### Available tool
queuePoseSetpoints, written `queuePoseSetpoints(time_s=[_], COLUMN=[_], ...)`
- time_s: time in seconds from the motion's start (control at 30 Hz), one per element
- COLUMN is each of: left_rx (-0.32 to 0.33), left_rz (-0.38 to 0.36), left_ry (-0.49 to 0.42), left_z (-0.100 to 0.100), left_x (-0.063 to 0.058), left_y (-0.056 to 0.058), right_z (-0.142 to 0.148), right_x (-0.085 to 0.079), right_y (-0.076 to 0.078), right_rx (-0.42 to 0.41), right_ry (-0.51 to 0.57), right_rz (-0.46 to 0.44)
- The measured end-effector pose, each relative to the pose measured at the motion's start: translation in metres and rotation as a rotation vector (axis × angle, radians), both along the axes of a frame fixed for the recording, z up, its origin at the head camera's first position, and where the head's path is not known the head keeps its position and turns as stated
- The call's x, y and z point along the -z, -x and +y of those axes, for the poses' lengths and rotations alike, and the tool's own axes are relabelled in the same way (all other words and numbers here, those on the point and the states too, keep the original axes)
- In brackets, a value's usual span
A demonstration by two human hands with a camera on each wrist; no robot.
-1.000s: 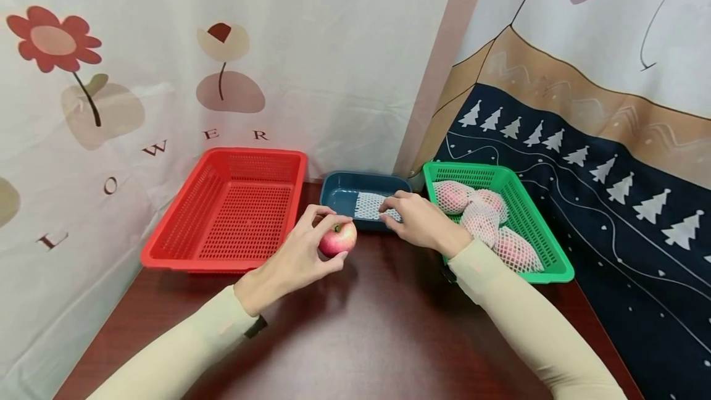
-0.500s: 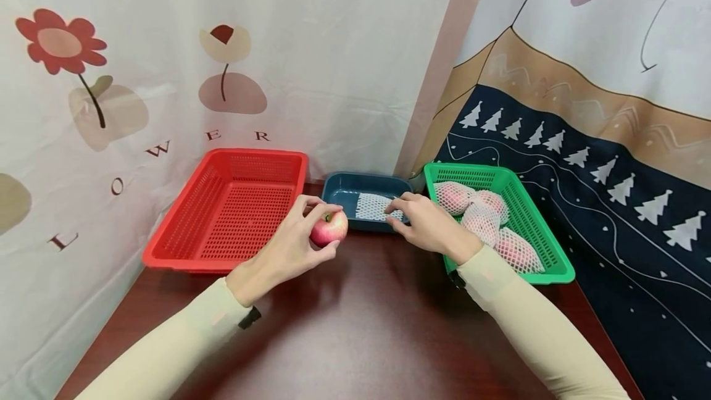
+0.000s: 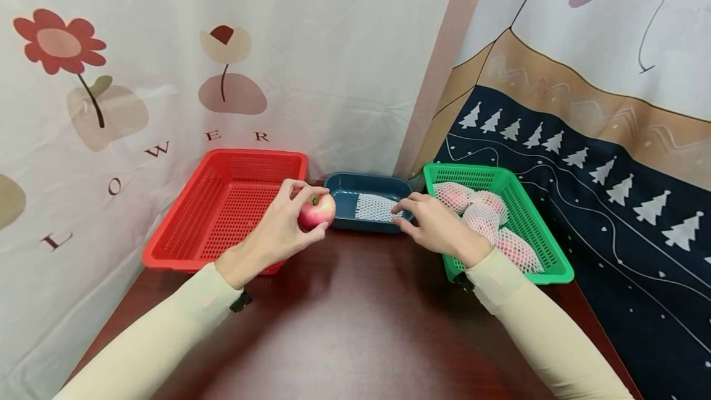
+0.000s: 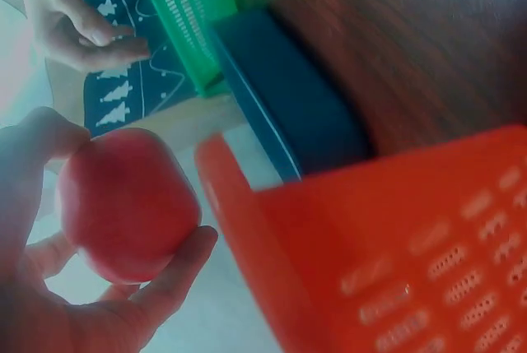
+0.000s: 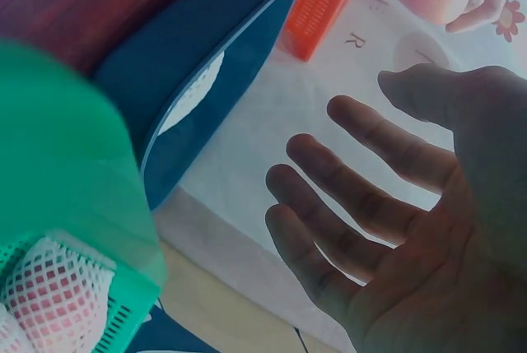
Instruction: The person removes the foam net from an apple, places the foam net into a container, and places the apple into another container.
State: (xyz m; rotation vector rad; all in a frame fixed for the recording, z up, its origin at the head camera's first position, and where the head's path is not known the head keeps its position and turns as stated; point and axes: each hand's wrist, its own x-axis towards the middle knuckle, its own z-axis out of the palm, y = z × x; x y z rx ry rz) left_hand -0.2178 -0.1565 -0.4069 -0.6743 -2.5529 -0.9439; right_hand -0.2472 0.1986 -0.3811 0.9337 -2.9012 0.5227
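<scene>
My left hand [image 3: 276, 227] holds a bare red apple [image 3: 317, 212] between thumb and fingers, just off the red basket's right front side. In the left wrist view the apple [image 4: 128, 205] shows large, with the basket's rim beside it. My right hand [image 3: 439, 227] holds nothing; its fingers are loosely bent, and in the right wrist view the palm [image 5: 428, 271] is bare. It hovers at the right end of a dark blue tray [image 3: 341, 199], where a white foam net [image 3: 373, 207] lies flat, partly overlapped by the fingertips.
The red basket [image 3: 191, 258] at the left has nothing in it. A green basket [image 3: 541, 233] at the right holds several apples in white foam nets [image 3: 480, 221]. All stand on a dark red-brown table [image 3: 366, 313] before a printed curtain [image 3: 344, 79].
My left hand has carried the apple leftward and slightly away from me, from before the tray toward the red basket. My right hand has drawn a little to the right.
</scene>
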Motion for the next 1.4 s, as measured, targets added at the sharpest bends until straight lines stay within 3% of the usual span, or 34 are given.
queuePoseSetpoints(time_s=[0.77, 1.4], left_rx=[-0.12, -0.179], left_rz=[-0.144, -0.186], left_ry=[0.066, 0.092], left_z=[-0.036, -0.05], left_x=[-0.018, -0.023], left_y=[0.038, 0.074], right_z=[0.026, 0.05], right_x=[0.0, 0.0], right_y=[0.009, 0.018], right_rx=[0.051, 0.099], right_ry=[0.067, 0.052], right_rz=[0.003, 0.01])
